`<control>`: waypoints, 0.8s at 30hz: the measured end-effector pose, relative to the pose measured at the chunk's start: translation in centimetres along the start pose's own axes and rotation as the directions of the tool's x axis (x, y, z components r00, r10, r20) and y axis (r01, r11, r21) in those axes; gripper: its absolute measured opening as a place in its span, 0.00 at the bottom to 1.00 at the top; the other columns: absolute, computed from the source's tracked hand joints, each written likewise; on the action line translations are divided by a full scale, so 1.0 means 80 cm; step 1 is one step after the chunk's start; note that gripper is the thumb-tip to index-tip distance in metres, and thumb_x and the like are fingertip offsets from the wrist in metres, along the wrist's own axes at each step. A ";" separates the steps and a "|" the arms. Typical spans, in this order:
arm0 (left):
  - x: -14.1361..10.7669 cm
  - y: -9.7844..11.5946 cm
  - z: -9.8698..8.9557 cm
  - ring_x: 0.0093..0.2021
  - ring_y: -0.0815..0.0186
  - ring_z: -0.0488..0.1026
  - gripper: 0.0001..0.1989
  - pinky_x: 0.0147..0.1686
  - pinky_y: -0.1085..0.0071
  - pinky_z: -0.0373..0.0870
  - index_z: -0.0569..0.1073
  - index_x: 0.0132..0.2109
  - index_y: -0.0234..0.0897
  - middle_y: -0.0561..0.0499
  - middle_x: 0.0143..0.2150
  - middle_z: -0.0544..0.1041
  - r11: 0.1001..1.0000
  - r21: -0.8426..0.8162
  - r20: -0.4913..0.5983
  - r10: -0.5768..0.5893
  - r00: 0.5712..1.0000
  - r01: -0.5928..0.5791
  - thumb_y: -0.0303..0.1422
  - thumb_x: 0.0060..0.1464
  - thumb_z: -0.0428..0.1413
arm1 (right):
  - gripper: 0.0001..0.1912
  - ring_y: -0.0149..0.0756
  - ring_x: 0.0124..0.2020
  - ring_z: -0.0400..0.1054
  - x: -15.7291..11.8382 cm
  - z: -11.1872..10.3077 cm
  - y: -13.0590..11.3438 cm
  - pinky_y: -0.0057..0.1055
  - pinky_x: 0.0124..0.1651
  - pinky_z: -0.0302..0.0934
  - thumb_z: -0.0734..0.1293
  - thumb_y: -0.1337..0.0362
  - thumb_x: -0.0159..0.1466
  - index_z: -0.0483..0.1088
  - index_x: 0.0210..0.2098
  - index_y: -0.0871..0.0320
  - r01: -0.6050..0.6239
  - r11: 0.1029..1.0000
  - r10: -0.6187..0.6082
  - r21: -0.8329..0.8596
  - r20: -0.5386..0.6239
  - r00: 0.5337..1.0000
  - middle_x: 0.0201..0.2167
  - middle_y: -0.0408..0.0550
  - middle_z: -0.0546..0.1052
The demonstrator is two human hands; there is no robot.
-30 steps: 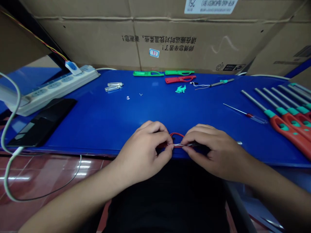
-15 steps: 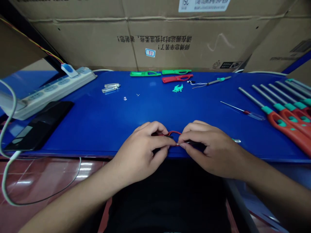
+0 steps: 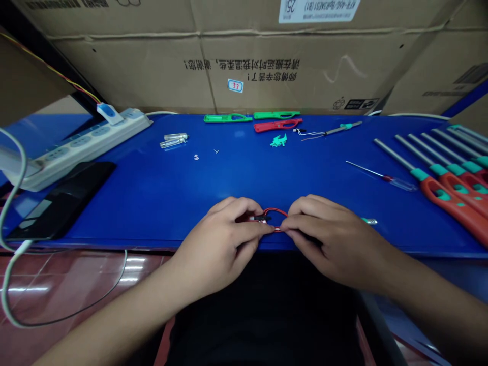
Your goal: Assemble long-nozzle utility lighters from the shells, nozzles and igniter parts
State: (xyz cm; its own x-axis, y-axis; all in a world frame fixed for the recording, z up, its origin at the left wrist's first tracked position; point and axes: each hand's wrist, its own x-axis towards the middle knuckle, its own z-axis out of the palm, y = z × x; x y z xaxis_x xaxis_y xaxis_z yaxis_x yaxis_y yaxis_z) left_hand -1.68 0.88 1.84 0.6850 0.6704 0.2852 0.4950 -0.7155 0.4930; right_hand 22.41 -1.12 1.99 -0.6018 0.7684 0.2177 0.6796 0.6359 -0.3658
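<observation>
Low over the front edge of the blue table, my left hand (image 3: pixel 226 236) and my right hand (image 3: pixel 331 236) pinch a red lighter casing half (image 3: pixel 277 210) between them. Its looped handle shows in the gap between my fingers; both ends are covered by my hands. A small black part with a grey tip (image 3: pixel 261 218) lies in the casing beside my left fingers. My right thumb and forefinger close on the lower rim of the loop. Just past my right hand, a small piece with a silvery end (image 3: pixel 370 221) peeks out, mostly hidden.
At the back lie green casing halves (image 3: pixel 227 118), a red one (image 3: pixel 277 125), teal parts (image 3: pixel 278 141) and a wired metal tube (image 3: pixel 343 128). Clear tanks (image 3: pixel 174 140), a power strip (image 3: pixel 82 145) and a phone (image 3: pixel 61 199) are left; a screwdriver (image 3: pixel 385 178) and several lighters (image 3: pixel 444 190) right.
Both hands have shifted slightly, and the black part with the grey tip now shows more clearly between them. My grip on the casing stays; the view has tilted a little.
</observation>
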 end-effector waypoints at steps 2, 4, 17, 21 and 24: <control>-0.001 0.000 0.000 0.49 0.63 0.71 0.12 0.50 0.63 0.69 0.76 0.50 0.42 0.49 0.51 0.74 0.999 -0.027 -0.003 -0.026 1.000 0.026 0.27 0.65 0.52 | 0.11 0.38 0.41 0.65 -0.003 0.004 -0.003 0.40 0.46 0.59 0.60 0.68 0.70 0.74 0.45 0.57 0.007 0.998 -0.008 -0.068 -0.014 1.000 0.40 0.49 0.74; -0.001 0.000 0.001 0.50 0.63 0.70 0.10 0.51 0.63 0.69 0.75 0.49 0.41 0.50 0.51 0.75 0.998 -0.040 0.007 -0.050 0.999 0.051 0.27 0.65 0.52 | 0.11 0.40 0.41 0.66 -0.005 0.006 -0.007 0.41 0.47 0.59 0.60 0.68 0.70 0.75 0.45 0.57 0.005 0.991 -0.008 -0.133 -0.027 1.000 0.39 0.49 0.74; 0.000 0.000 -0.001 0.50 0.63 0.70 0.16 0.50 0.61 0.71 0.79 0.50 0.46 0.48 0.51 0.71 0.998 -0.038 0.044 -0.046 0.998 0.047 0.25 0.64 0.50 | 0.12 0.41 0.38 0.65 -0.003 0.006 -0.014 0.42 0.44 0.58 0.60 0.71 0.68 0.76 0.43 0.59 -0.021 0.979 0.016 -0.203 -0.026 1.000 0.35 0.49 0.73; 0.001 0.000 0.000 0.48 0.62 0.70 0.15 0.48 0.60 0.71 0.80 0.48 0.44 0.47 0.49 0.71 0.999 -0.041 0.025 -0.030 0.999 0.031 0.24 0.63 0.51 | 0.12 0.41 0.37 0.63 -0.005 0.008 -0.016 0.42 0.43 0.58 0.61 0.73 0.67 0.76 0.41 0.59 -0.006 0.971 -0.001 -0.238 -0.029 1.000 0.33 0.50 0.72; -0.001 0.001 0.001 0.47 0.61 0.70 0.16 0.47 0.59 0.72 0.80 0.49 0.45 0.47 0.49 0.72 0.999 -0.028 0.012 -0.026 1.000 0.027 0.25 0.63 0.51 | 0.12 0.41 0.38 0.64 -0.006 0.010 -0.015 0.42 0.44 0.58 0.60 0.71 0.68 0.75 0.42 0.58 -0.034 0.989 0.028 -0.147 -0.042 0.999 0.35 0.49 0.73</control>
State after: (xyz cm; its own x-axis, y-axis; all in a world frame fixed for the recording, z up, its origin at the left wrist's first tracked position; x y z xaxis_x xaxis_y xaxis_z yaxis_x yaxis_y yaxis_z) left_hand -1.65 0.71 1.78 0.6780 0.6867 0.2622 0.4980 -0.6915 0.5233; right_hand 21.58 -2.29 1.61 -0.5643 0.7885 0.2448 0.7540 0.6129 -0.2362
